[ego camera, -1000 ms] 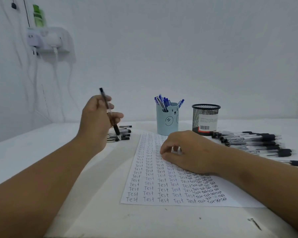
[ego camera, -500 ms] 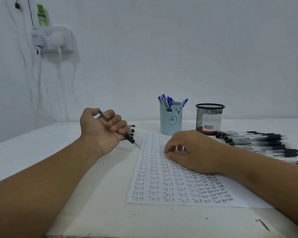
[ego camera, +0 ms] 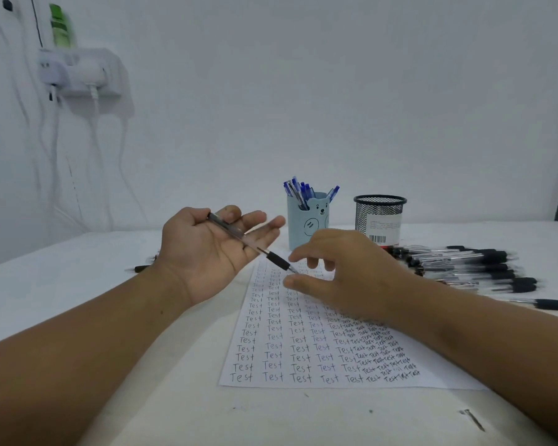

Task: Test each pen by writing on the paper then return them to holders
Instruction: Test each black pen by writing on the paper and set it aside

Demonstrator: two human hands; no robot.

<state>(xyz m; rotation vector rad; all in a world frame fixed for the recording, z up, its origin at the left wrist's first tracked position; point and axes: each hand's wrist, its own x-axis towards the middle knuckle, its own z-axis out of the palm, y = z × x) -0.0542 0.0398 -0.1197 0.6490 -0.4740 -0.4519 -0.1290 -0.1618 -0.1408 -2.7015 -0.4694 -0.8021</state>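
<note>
The left hand is turned palm-up above the white table, fingers nearly straight. A clear-barrelled ballpoint pen with a black rubber grip lies across the palm and fingers, the thumb resting over its rear end. The writing tip points toward the right hand.

The right hand hovers just above the sheet of white paper filled with columns of the handwritten word "Test". Its thumb and index finger are spread apart on either side of the pen tip. Whether they touch the tip cannot be told; no closed pinch is visible.

Step in hand, as judged: transfer of one pen from the left hand to the right hand for a writing test. The next move calls for a pinch on the black grip section, a lift off the open palm, and a tip-down orientation over a free area of the paper. Free space is scarce; the lower right columns already overlap.

Containers:
- The light blue cup-shaped holder with a bear face stands behind the paper and contains several blue-capped pens, clip ends up.
- The black wire-mesh cylindrical holder with a barcode label stands just beside it; no pen projects above its rim.
- A loose pile of clear black-grip pens lies on the table to the right, outside either holder.
</note>
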